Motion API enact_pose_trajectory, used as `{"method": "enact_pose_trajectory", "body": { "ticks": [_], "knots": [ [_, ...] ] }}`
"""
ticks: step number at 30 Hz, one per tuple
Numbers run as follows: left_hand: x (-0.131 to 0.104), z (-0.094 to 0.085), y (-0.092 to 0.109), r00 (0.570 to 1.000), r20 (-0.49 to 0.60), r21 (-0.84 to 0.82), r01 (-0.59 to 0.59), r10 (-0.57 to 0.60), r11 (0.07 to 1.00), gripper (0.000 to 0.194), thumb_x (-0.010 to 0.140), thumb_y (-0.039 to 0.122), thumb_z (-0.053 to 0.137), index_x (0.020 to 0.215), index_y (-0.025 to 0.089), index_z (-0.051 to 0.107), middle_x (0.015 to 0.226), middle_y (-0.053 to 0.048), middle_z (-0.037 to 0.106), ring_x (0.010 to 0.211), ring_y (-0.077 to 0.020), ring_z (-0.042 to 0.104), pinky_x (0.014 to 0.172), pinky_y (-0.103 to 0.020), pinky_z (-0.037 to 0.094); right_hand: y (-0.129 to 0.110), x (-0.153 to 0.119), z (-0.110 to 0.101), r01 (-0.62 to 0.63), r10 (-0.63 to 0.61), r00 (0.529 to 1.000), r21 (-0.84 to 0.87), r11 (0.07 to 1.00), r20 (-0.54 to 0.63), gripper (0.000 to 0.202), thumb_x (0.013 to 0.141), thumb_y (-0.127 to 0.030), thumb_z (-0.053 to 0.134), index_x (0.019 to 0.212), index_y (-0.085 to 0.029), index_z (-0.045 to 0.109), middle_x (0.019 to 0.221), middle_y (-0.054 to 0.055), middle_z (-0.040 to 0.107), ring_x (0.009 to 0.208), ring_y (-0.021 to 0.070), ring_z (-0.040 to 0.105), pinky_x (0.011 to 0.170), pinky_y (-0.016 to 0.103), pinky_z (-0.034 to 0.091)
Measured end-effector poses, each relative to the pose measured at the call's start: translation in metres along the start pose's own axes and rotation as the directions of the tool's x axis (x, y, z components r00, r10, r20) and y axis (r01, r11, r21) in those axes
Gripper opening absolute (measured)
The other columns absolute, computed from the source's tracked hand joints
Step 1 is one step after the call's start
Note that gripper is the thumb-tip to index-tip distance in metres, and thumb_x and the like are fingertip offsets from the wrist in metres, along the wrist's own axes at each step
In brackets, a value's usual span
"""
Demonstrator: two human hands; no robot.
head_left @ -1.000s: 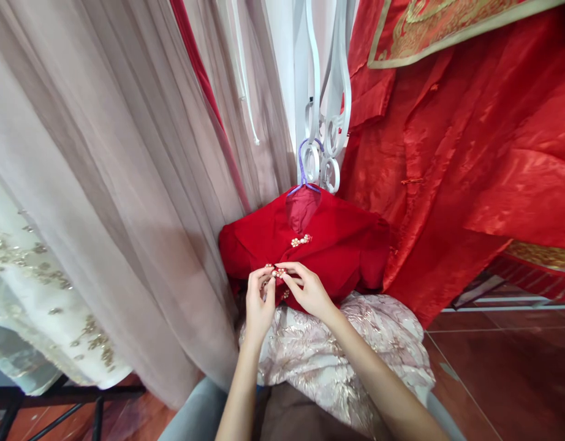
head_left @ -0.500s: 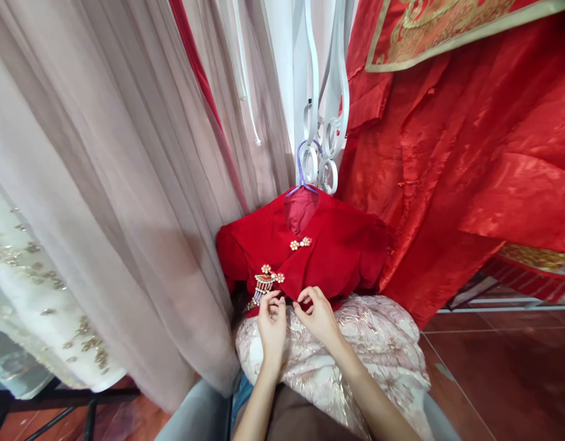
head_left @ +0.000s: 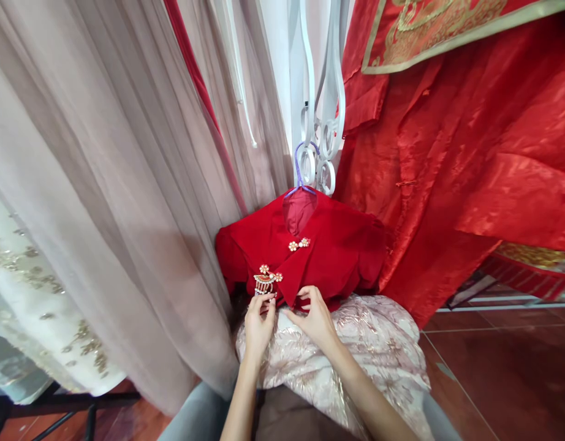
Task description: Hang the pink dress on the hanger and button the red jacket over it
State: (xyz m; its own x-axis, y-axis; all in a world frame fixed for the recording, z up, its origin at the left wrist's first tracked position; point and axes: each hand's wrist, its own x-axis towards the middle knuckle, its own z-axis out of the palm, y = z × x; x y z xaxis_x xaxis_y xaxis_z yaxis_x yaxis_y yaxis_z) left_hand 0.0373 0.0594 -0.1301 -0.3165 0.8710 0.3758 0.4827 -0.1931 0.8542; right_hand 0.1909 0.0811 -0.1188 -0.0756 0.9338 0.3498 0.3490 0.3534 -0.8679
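A red velvet jacket (head_left: 335, 245) hangs on a purple hanger (head_left: 298, 165), its lower part resting on pale patterned fabric over my lap. A flower clasp (head_left: 299, 245) sits below the collar; a fan-shaped beaded brooch with tassels (head_left: 265, 280) is lower left. My left hand (head_left: 259, 318) is at the bottom of the tassels, thumb and fingers bent close together; what they pinch is too small to make out. My right hand (head_left: 314, 315) is at the jacket's lower front edge, fingers curved, holding the hem between thumb and fingers as far as shows.
Pale sheer curtain-like fabric (head_left: 140, 184) hangs at the left, beside a white gown with gold embroidery (head_left: 80, 331). A white metal scroll stand (head_left: 326, 153) rises behind the jacket. Shiny red garments (head_left: 448, 159) hang at the right, above red floor tiles (head_left: 507, 373).
My left hand has moved left, from the jacket's lower middle edge to the tassels. My right hand has shifted slightly left. The view has moved a little.
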Motion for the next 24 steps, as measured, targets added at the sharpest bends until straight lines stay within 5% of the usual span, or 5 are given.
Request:
{"method": "enact_pose_trajectory", "body": {
  "ticks": [8, 11, 17, 24],
  "knots": [
    [0.001, -0.002, 0.001, 0.996, 0.015, -0.087, 0.085, -0.084, 0.993, 0.016, 0.077, 0.032, 0.059, 0.084, 0.018, 0.064, 0.083, -0.005, 0.067, 0.076, -0.0174, 0.064, 0.074, -0.030, 0.052, 0.011, 0.001, 0.013, 0.040, -0.034, 0.998, 0.089, 0.995, -0.061, 0.016, 0.068, -0.012, 0.048, 0.080, -0.022, 0.043, 0.082, 0.000, 0.047, 0.067, 0.0130, 0.056, 0.055, 0.024, 0.052],
    [0.001, -0.004, 0.002, 0.995, 0.017, -0.097, 0.096, -0.095, 0.991, 0.016, 0.076, 0.032, 0.062, 0.083, 0.018, 0.065, 0.081, -0.005, 0.068, 0.075, -0.0178, 0.065, 0.074, -0.030, 0.051, 0.011, 0.000, 0.010, -0.018, 0.016, 1.000, 0.112, 0.994, 0.021, 0.017, 0.067, -0.013, 0.048, 0.080, -0.021, 0.042, 0.077, -0.003, 0.048, 0.048, 0.0072, 0.045, 0.046, 0.020, 0.043],
    [0.002, -0.004, 0.005, 0.986, 0.089, -0.193, 0.153, -0.138, 0.969, 0.015, 0.069, 0.025, 0.065, 0.080, 0.016, 0.066, 0.076, -0.005, 0.069, 0.069, -0.0162, 0.064, 0.070, -0.028, 0.051, -0.015, 0.000, -0.009, 0.004, -0.050, 0.966, 0.180, 0.984, 0.255, 0.019, 0.063, -0.010, 0.051, 0.074, -0.022, 0.043, 0.059, -0.008, 0.044, 0.051, 0.0084, 0.046, 0.049, 0.017, 0.036],
    [0.005, -0.015, 0.024, 0.933, 0.260, -0.408, 0.338, -0.247, 0.848, 0.015, 0.057, 0.019, 0.070, 0.070, 0.013, 0.066, 0.066, -0.002, 0.067, 0.061, -0.0132, 0.061, 0.064, -0.023, 0.049, -0.029, -0.002, -0.015, -0.053, -0.057, 0.933, 0.291, 0.955, 0.356, 0.019, 0.069, -0.018, 0.064, 0.083, -0.020, 0.052, 0.079, -0.001, 0.057, 0.069, 0.0113, 0.059, 0.045, 0.015, 0.039]
  ]
}}
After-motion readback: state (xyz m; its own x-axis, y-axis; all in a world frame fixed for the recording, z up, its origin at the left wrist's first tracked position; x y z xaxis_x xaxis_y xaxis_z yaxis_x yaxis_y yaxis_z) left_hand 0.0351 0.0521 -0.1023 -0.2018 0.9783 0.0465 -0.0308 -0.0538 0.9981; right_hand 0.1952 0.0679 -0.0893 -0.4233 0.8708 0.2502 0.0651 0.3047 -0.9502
